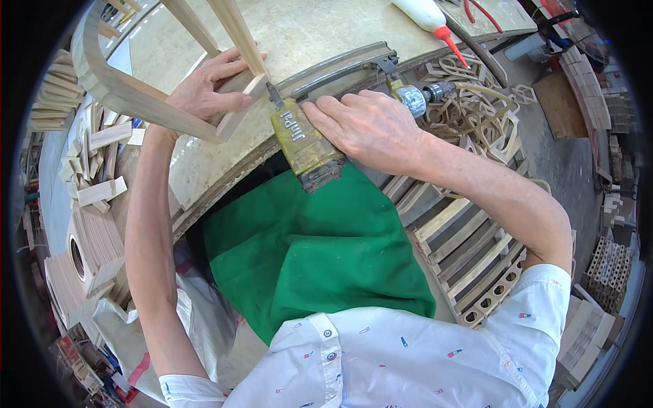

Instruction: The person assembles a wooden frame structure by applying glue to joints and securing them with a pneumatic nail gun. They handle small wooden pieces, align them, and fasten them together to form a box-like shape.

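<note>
While the R grip (371,129) is wrapped round the handle of a yellow nail gun (306,146) (air-driven, by the look of it), the L grip (211,85) holds a pale wooden frame (136,102) by one corner, thumb at the short rail, fingers beyond the post. The frame is at the near edge of the counter (292,41), w/ 2 posts running up out of view. The gun's nose (275,96) is right at the corner joint; can't tell if it's touching.

Progress, my guess: frame's mostly together, b/c curved rail, posts & short rail already read as one shape. This corner seems to be the bit being worked; no fastener shows there, so can't say if it's fixed yet. Other joints are hidden or too small to check, so what's left is unclear.

Counter top is pale & smudged, w/ a worn near edge; a white bottle (422,13) w/ red nozzle lies toward its R end. On the L, a loose heap of offcuts (109,135), then a stack of thin sheets (98,231) w/ a round hole. On the R, a tangle of curved wood pcs (486,119) above slatted strips (482,265). Green cloth (320,238) covers the lap, white sack (119,333) at L, grey floor (578,146) & more stacked wood farther out
</note>
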The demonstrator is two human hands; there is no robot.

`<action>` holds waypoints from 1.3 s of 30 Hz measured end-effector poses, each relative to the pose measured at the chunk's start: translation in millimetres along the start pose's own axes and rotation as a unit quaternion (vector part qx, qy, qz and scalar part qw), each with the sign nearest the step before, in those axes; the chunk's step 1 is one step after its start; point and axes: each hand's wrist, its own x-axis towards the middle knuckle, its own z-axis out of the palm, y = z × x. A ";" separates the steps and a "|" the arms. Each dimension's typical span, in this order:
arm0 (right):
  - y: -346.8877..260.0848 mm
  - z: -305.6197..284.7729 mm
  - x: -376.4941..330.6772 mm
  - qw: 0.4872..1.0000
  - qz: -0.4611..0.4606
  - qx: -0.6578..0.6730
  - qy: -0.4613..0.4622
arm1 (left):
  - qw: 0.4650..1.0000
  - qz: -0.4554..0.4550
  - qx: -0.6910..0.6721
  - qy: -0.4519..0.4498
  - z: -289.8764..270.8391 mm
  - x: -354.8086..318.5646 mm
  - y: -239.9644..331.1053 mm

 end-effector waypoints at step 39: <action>142.2 63.3 66.5 0.533 0.473 0.696 0.093 | 0.931 -0.080 -0.217 0.282 33.7 -103.5 24.9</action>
